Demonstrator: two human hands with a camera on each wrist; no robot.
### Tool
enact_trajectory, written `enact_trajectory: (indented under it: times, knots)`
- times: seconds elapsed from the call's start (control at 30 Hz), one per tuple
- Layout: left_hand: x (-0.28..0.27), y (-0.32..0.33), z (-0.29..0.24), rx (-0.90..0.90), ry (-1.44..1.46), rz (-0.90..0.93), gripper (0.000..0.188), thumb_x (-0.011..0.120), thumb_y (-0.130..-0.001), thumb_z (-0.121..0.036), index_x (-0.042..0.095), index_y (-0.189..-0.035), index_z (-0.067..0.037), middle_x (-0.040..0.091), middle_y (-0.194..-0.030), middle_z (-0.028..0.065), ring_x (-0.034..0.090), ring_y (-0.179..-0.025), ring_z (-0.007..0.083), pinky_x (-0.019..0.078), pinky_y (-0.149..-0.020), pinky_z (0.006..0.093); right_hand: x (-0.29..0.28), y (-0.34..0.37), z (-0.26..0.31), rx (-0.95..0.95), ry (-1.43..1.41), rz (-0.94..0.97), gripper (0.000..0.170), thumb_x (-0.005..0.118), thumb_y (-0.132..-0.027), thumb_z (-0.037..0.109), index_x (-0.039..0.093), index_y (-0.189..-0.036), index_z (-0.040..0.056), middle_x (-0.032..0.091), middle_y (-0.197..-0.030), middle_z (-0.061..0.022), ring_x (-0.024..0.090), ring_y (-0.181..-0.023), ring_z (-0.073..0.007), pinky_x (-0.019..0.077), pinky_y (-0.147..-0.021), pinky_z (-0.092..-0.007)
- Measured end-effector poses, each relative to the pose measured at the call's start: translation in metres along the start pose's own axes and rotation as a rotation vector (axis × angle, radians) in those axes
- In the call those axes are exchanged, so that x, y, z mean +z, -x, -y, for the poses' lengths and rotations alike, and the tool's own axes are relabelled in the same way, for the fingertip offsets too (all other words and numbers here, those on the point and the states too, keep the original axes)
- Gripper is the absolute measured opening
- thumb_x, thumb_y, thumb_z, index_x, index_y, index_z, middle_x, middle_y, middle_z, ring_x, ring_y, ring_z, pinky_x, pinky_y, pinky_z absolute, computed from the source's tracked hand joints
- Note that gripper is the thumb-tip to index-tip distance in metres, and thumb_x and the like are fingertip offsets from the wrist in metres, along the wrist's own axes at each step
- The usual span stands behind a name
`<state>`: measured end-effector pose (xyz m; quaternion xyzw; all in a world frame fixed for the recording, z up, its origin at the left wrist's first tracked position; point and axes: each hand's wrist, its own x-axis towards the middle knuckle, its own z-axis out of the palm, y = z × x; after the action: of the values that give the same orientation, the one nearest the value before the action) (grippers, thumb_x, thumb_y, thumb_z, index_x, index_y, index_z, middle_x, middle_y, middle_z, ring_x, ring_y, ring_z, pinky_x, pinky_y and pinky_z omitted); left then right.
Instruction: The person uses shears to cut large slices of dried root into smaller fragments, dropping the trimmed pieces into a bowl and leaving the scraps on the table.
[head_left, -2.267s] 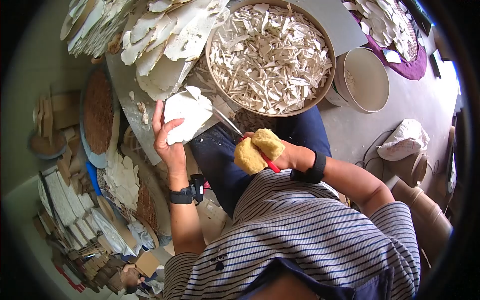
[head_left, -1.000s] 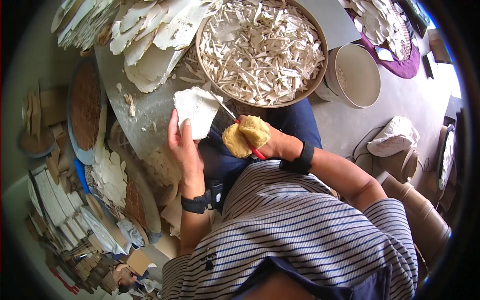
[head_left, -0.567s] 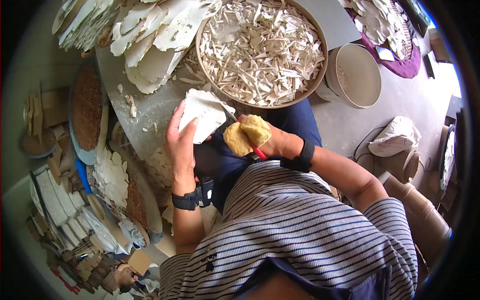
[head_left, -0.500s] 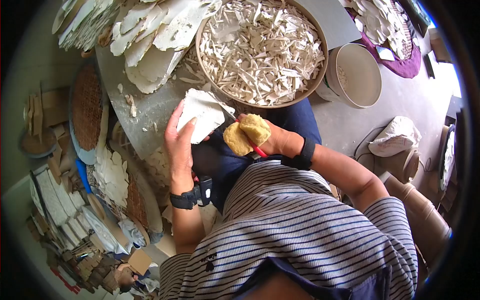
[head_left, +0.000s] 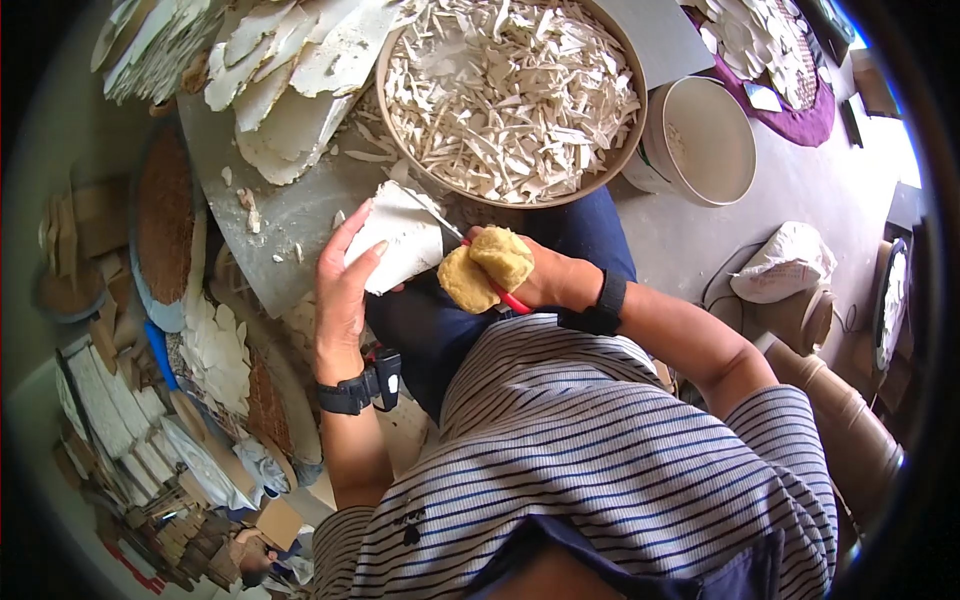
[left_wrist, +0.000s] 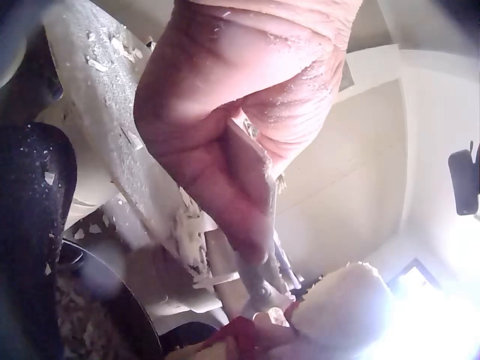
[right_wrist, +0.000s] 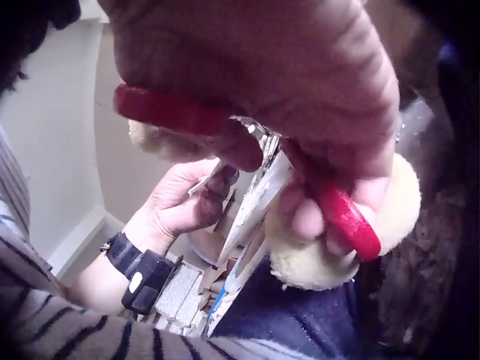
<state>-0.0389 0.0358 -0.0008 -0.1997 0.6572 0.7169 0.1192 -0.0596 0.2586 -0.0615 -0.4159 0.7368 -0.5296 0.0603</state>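
Note:
My left hand (head_left: pixel 343 285) holds a flat, brittle-looking white slab (head_left: pixel 405 245) by its left side, thumb on the upper face. In the left wrist view, the slab's edge (left_wrist: pixel 255 154) shows between thumb and fingers. My right hand (head_left: pixel 555 275) grips red-handled scissors (head_left: pixel 508 298), their grey blades at the slab's upper right edge. Yellow sponge padding (head_left: pixel 470 280) wraps the handles and hides some fingers in the head view. In the right wrist view, the fingers go through the red handle loops (right_wrist: pixel 349 217), which stand apart.
A round tray (head_left: pixel 640 135) heaped with white strips stands beyond the hands. Large white slabs (head_left: pixel 290 75) are stacked left of it on the grey table (head_left: pixel 225 205), where crumbs lie. A pale bucket (head_left: pixel 735 150) stands at right, a white sack (head_left: pixel 790 262) beyond.
The left hand has turned the slab and shifted slightly left with it. A curled piece at the slab's top edge earlier no longer shows. The scissors stay at its right edge; the head view has shifted.

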Motion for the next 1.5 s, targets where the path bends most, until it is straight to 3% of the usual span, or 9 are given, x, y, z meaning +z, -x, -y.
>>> enact_trajectory:
  times: [0.03,0.27,0.6,0.63,0.8,0.97,1.03,1.37,1.5]
  knots:
    - [-0.002,0.000,0.002,-0.004,0.001,0.001,0.049,0.056,-0.080,-0.006,0.044,-0.127,-0.001,0.058,-0.107,0.0106,0.063,-0.082,0.0168,0.0538,-0.053,0.0255,0.000,0.002,-0.005,0.064,0.040,0.205,0.030,0.063,-0.073,0.014,0.054,-0.099,0.0008,0.057,-0.095,-0.0152,0.056,-0.092,-0.0309,0.0457,-0.084,-0.0371]
    - [-0.008,-0.003,0.006,-0.080,0.066,0.074,0.051,0.056,-0.079,-0.006,0.042,-0.129,-0.002,0.057,-0.110,0.0113,0.063,-0.083,0.0169,0.0540,-0.052,0.0244,0.013,0.010,-0.006,0.193,0.078,0.258,0.021,0.064,-0.071,0.018,0.057,-0.088,0.0067,0.060,-0.086,-0.0092,0.058,-0.083,-0.0282,0.0471,-0.074,-0.0361]
    - [-0.010,0.002,-0.012,-0.071,-0.050,0.042,0.041,0.060,-0.078,-0.009,0.048,-0.118,-0.005,0.057,-0.104,0.0071,0.059,-0.083,0.0116,0.0511,-0.053,0.0223,0.005,0.009,0.001,0.091,-0.122,0.016,0.025,0.060,-0.075,0.017,0.060,-0.096,0.0046,0.060,-0.094,-0.0160,0.057,-0.090,-0.0332,0.0471,-0.078,-0.0384]
    - [-0.011,0.003,-0.012,-0.047,-0.068,0.065,0.043,0.061,-0.078,-0.008,0.047,-0.118,-0.004,0.057,-0.104,0.0073,0.059,-0.085,0.0123,0.0504,-0.061,0.0233,0.002,0.008,0.000,0.145,-0.165,0.132,0.032,0.059,-0.077,0.011,0.054,-0.107,0.0031,0.056,-0.106,-0.0147,0.054,-0.100,-0.0316,0.0418,-0.089,-0.0373]
    - [-0.015,0.005,-0.008,0.068,-0.200,0.157,0.050,0.063,-0.077,-0.003,0.042,-0.122,-0.002,0.057,-0.105,0.0089,0.054,-0.097,0.0144,0.0437,-0.085,0.0260,0.003,-0.001,-0.004,0.041,-0.119,0.114,0.030,0.058,-0.076,0.016,0.057,-0.102,0.0019,0.059,-0.100,-0.0165,0.056,-0.094,-0.0341,0.0463,-0.081,-0.0387]
    - [0.003,0.011,0.011,0.330,0.073,-0.270,0.049,0.059,-0.080,-0.002,0.038,-0.125,-0.001,0.055,-0.108,0.0118,0.054,-0.097,0.0154,0.0452,-0.084,0.0269,-0.005,0.001,0.010,0.180,-0.163,0.180,0.026,0.057,-0.078,0.017,0.057,-0.099,0.0014,0.059,-0.099,-0.0168,0.056,-0.093,-0.0340,0.0468,-0.082,-0.0380]
    - [0.007,0.009,0.022,0.431,0.080,-0.380,0.047,0.055,-0.082,-0.002,0.038,-0.126,-0.001,0.053,-0.110,0.0121,0.054,-0.096,0.0156,0.0458,-0.083,0.0273,-0.004,0.002,0.012,0.036,-0.018,0.158,0.023,0.056,-0.079,0.018,0.056,-0.096,0.0017,0.059,-0.096,-0.0160,0.057,-0.093,-0.0330,0.0473,-0.081,-0.0371]
    - [-0.008,0.023,0.011,0.312,0.083,-0.270,0.045,0.054,-0.083,-0.003,0.038,-0.125,0.000,0.052,-0.114,0.0104,0.052,-0.100,0.0154,0.0426,-0.088,0.0279,-0.001,0.009,0.017,0.166,-0.079,0.224,0.027,0.068,-0.062,0.022,0.059,-0.080,0.0050,0.060,-0.074,-0.0143,0.059,-0.075,-0.0339,0.0501,-0.064,-0.0378]
    - [-0.005,0.034,0.000,0.215,0.046,-0.003,0.046,0.055,-0.083,-0.004,0.039,-0.126,0.000,0.051,-0.115,0.0094,0.051,-0.102,0.0142,0.0412,-0.089,0.0274,-0.009,0.016,0.002,0.285,-0.458,0.272,0.033,0.067,-0.079,0.016,0.057,-0.108,0.0059,0.060,-0.107,-0.0090,0.057,-0.098,-0.0209,0.0425,-0.089,-0.0318]
